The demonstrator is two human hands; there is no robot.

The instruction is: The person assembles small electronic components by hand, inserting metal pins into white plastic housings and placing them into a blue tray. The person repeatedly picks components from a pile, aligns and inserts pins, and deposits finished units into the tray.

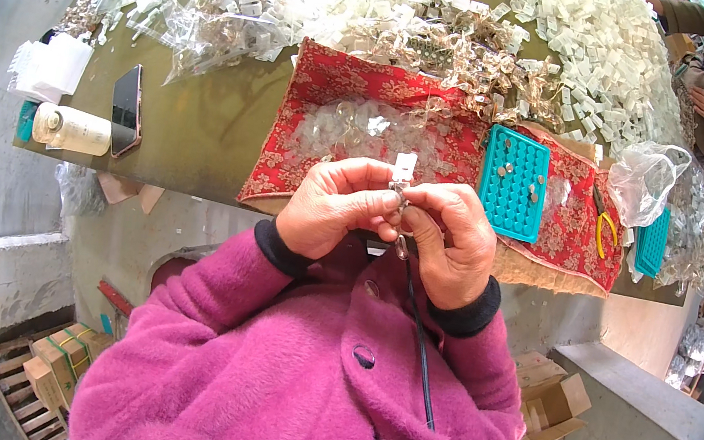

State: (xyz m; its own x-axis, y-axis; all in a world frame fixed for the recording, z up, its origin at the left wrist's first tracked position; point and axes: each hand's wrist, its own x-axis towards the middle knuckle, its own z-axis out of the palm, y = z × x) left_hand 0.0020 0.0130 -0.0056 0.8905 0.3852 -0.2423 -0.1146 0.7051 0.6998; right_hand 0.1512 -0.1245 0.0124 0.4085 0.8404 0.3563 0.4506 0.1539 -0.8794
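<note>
Both hands are up close to the chest, the left hand and right hand pinching together on a small white tag with a metal clip, held just above the red cloth, near the teal tray.

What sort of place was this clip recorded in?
Probably a small hand-assembly workshop. Heaps of small clear plastic pieces cover a long workbench, a teal sorting tray lies on a red cloth, and both hands, left hand and right hand, pinch a tiny white part.
</note>
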